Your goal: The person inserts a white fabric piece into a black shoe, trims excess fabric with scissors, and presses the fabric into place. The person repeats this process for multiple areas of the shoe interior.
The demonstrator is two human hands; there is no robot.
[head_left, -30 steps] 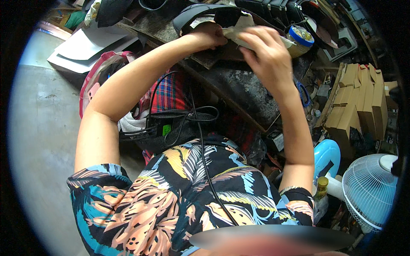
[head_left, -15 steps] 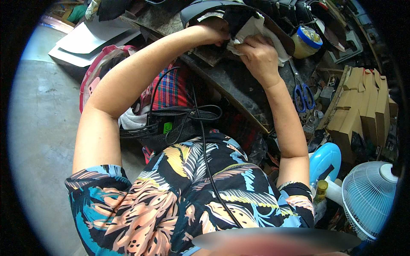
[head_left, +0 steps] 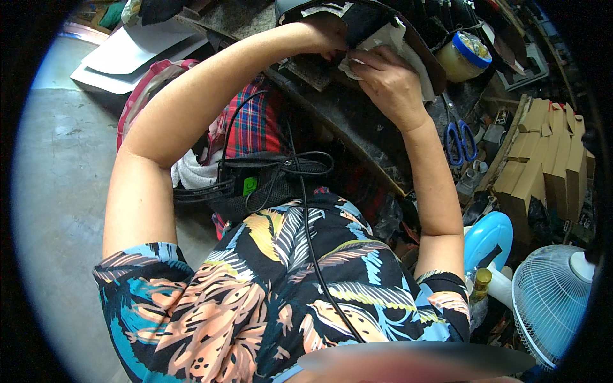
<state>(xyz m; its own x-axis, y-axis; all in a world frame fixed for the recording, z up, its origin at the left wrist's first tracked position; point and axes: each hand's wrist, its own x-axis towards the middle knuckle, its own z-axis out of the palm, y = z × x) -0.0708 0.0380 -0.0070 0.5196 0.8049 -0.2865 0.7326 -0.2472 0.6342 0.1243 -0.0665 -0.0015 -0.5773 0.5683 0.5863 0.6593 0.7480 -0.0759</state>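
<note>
Pale glare across the floor [head_left: 67,191]

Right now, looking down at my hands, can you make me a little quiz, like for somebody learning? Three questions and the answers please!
1. Open question: what is the right hand pinching?
2. True or false: the scissors lie apart from the left hand.
3. Fill in the blank: the rim of the jar is coloured ____.

Key:
1. A pale sheet, by its edge.
2. True; they lie over to the right, beyond the right forearm.
3. Blue.
</note>
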